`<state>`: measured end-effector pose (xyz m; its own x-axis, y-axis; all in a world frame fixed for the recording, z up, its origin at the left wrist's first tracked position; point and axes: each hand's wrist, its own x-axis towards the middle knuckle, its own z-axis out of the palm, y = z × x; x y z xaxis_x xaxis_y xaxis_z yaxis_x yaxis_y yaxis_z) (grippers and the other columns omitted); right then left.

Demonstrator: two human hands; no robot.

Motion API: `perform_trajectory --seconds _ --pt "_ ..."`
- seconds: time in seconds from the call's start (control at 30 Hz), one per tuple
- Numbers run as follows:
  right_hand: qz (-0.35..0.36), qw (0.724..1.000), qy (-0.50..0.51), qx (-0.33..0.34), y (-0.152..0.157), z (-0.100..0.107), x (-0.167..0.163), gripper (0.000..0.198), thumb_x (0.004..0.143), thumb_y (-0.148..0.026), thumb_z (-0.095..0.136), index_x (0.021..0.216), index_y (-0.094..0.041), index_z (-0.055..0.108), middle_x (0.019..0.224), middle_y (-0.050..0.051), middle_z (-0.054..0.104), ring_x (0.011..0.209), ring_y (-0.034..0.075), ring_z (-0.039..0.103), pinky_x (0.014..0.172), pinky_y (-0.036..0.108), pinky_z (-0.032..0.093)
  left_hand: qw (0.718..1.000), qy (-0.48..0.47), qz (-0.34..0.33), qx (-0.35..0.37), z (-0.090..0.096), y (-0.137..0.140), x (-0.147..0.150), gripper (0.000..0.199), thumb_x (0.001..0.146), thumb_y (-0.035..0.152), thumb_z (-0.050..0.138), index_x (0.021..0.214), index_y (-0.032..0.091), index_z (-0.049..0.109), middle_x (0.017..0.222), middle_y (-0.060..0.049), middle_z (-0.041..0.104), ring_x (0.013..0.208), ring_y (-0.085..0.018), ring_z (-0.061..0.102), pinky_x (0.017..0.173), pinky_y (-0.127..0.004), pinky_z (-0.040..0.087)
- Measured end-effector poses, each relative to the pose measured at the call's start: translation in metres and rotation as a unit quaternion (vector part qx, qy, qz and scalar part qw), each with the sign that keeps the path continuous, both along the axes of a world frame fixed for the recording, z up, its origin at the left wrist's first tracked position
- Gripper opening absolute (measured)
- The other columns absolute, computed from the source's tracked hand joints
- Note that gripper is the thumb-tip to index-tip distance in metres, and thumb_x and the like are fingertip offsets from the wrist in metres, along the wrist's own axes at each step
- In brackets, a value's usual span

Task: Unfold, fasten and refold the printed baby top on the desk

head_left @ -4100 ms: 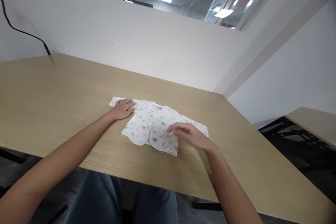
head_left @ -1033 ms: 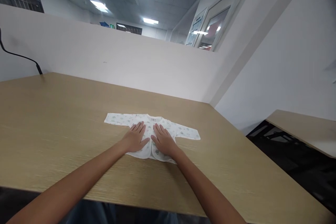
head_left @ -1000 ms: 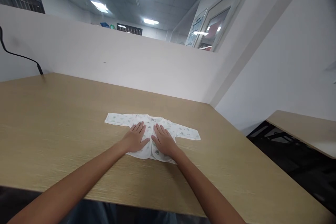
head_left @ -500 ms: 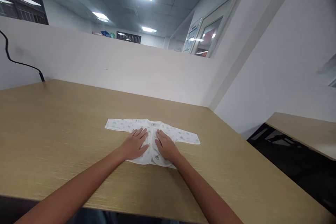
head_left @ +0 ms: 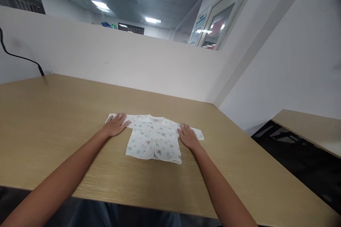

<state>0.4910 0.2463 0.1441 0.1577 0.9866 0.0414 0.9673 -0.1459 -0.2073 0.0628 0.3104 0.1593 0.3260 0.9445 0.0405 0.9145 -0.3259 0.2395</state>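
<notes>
A small white baby shirt (head_left: 154, 138) with a scattered print lies flat on the wooden table (head_left: 80, 113), its front opening facing up and both sleeves spread sideways. My left hand (head_left: 115, 125) rests flat on the left sleeve, fingers stretched out. On the right sleeve, near where it meets the body, my right hand (head_left: 188, 136) lies flat with its fingers extended. Parts of both sleeves are hidden beneath the hands. The neckline with a small printed label points away from me.
A low white partition (head_left: 133, 60) stands along the table's far edge. At the far left a black cable (head_left: 21, 56) comes down to the tabletop. Another wooden tabletop (head_left: 309, 126) is off to the right, with a dark space below it.
My hands have moved apart from the shirt's chest, left hand onto the left sleeve and right hand onto the right sleeve. The shirt's printed front is now uncovered. The camera view has shifted slightly.
</notes>
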Motion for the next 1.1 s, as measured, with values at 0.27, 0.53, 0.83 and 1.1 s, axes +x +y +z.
perform_trajectory --seconds 0.27,0.53,0.83,1.1 --pt "0.001 0.999 -0.041 0.009 -0.003 -0.001 -0.002 0.069 0.104 -0.043 0.02 0.155 0.001 0.032 0.165 0.02 0.023 0.155 0.034 0.016 0.125 0.052 0.014 0.998 -0.003 -0.008 0.055 0.003 -0.011 0.009 0.076 0.1 0.062 0.013 0.159 0.016 0.032 0.168 -0.006 0.021 0.156 -0.03 0.014 0.126 -0.051 0.011" --pt "0.069 0.998 -0.001 -0.011 -0.001 -0.004 -0.008 0.075 0.103 -0.054 0.02 0.161 -0.006 0.024 0.168 0.013 0.019 0.156 0.028 0.013 0.127 0.047 0.012 0.999 0.005 -0.053 -0.006 -0.004 -0.018 0.021 0.074 0.1 0.064 0.011 0.161 0.024 0.026 0.169 -0.001 0.017 0.157 -0.026 0.012 0.126 -0.05 0.011" --pt "0.12 0.992 0.025 0.039 -0.002 -0.01 0.001 0.075 0.102 -0.052 0.023 0.158 -0.002 0.029 0.166 0.018 0.023 0.156 0.029 0.015 0.127 0.043 0.017 0.999 -0.003 -0.011 0.035 0.003 -0.019 0.015 0.073 0.101 0.062 0.012 0.157 0.022 0.036 0.167 -0.006 0.027 0.155 -0.03 0.02 0.125 -0.05 0.014" --pt "0.062 0.998 0.012 -0.022 -0.012 0.005 -0.005 0.076 0.103 -0.055 0.023 0.161 -0.007 0.024 0.168 0.012 0.018 0.156 0.028 0.013 0.127 0.046 0.012 1.0 0.015 0.024 0.002 -0.005 -0.015 0.019 0.08 0.099 0.064 0.012 0.16 0.015 0.028 0.168 -0.009 0.02 0.156 -0.03 0.015 0.125 -0.05 0.014"
